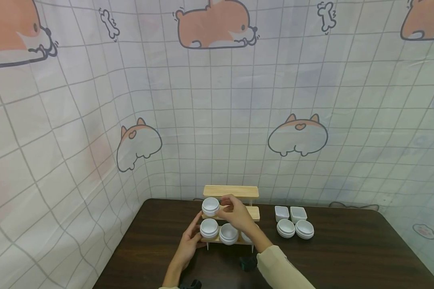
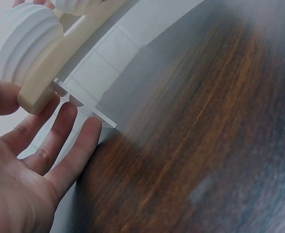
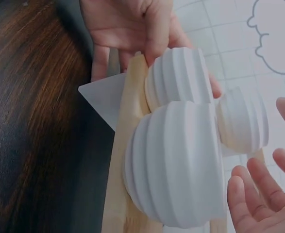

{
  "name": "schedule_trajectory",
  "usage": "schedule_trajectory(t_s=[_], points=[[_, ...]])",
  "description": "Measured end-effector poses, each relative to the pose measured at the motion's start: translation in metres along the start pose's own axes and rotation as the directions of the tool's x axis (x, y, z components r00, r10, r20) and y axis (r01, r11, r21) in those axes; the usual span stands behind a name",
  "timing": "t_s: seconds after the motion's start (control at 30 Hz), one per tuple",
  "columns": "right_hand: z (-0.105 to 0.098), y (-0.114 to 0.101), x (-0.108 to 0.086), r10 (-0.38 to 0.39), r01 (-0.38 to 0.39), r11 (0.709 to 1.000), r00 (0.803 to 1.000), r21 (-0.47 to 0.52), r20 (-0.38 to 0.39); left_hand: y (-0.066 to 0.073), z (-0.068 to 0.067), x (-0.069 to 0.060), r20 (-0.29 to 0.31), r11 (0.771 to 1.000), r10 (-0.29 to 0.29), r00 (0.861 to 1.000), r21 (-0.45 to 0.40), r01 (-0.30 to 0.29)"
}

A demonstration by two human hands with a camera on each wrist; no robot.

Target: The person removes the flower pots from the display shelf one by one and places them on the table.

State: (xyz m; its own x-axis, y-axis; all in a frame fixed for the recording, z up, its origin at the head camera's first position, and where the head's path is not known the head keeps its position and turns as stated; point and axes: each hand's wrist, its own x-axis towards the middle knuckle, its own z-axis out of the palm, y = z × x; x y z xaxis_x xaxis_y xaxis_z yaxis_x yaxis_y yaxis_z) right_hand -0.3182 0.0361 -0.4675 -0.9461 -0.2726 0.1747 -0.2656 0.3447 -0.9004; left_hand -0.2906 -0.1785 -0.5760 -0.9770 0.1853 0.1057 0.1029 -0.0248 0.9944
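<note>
A three-tier wooden display stand [image 1: 231, 191] with clear supports stands on the dark table. My left hand [image 1: 186, 245] holds the left end of its lowest shelf; the left wrist view shows the thumb above the board [image 2: 38, 92] and fingers underneath. One white ribbed bowl [image 1: 210, 206] sits at the left of the middle shelf. The lowest shelf carries a left bowl [image 1: 209, 228], a middle bowl [image 1: 228, 233] and a right one partly hidden by my right arm. Beside the middle-shelf bowl is my right hand [image 1: 237, 216], its fingers loosely bent and apart from the bowl in the right wrist view.
Right of the stand are two square white dishes [image 1: 298, 214] and, in front of them, two round white bowls [image 1: 304, 229]. A dark cable [image 1: 354, 205] lies along the table's back edge. A patterned curtain [image 1: 217, 100] hangs behind and to the left.
</note>
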Motion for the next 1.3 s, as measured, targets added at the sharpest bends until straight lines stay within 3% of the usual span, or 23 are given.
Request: schedule_trajectory(t_s=[0.4, 1.3], points=[[0.008, 0.004, 0.011, 0.008, -0.008, 1.000, 1.000, 0.006, 0.013, 0.000, 0.001, 0.000, -0.009, 1.000, -0.004, 1.000, 0.004, 0.004], [0.022, -0.003, 0.017, 0.031, -0.036, 0.995, 0.998, -0.088, -0.056, 0.002, 0.000, -0.001, 0.003, 1.000, -0.004, 1.000, 0.009, 0.004]])
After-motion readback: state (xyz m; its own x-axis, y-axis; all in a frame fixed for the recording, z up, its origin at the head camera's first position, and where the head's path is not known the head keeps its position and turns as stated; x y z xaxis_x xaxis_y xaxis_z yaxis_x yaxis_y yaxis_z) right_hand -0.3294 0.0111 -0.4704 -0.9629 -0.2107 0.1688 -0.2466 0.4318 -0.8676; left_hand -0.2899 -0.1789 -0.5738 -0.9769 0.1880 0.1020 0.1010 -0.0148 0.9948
